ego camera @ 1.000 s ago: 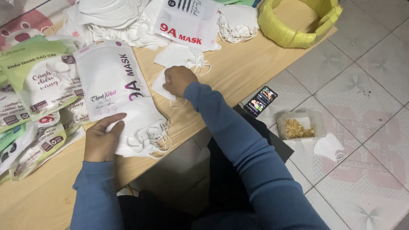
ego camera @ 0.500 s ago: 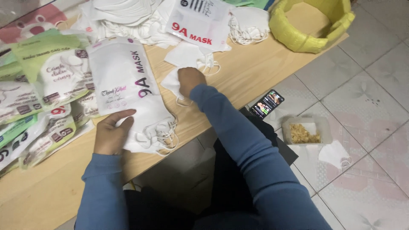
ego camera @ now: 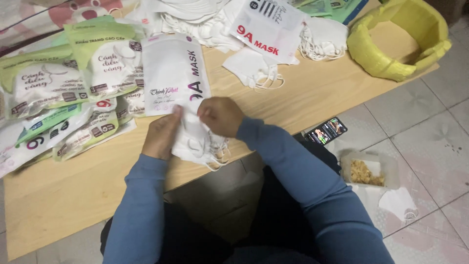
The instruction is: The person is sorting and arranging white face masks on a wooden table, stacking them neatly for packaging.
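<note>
My left hand (ego camera: 162,134) and my right hand (ego camera: 221,115) both grip a stack of white face masks (ego camera: 198,144) at the near edge of a low wooden table (ego camera: 312,93). Elastic ear loops dangle from the stack below my hands. The stack's top end meets the mouth of a white plastic mask pouch (ego camera: 173,73) with purple and black print, lying flat just beyond my hands. Whether the masks are partly inside the pouch I cannot tell. Both sleeves are blue.
Green-and-white filled mask packets (ego camera: 63,83) pile up at the left. Loose white masks (ego camera: 254,68) and another white pouch (ego camera: 271,27) lie at the back. A yellow woven sack (ego camera: 398,41) sits at the right. On the tiled floor are a phone (ego camera: 326,131) and a food container (ego camera: 367,170).
My right hand came back from the loose masks behind the pouch and joined my left hand on the stack. The view shifted closer over the table.
</note>
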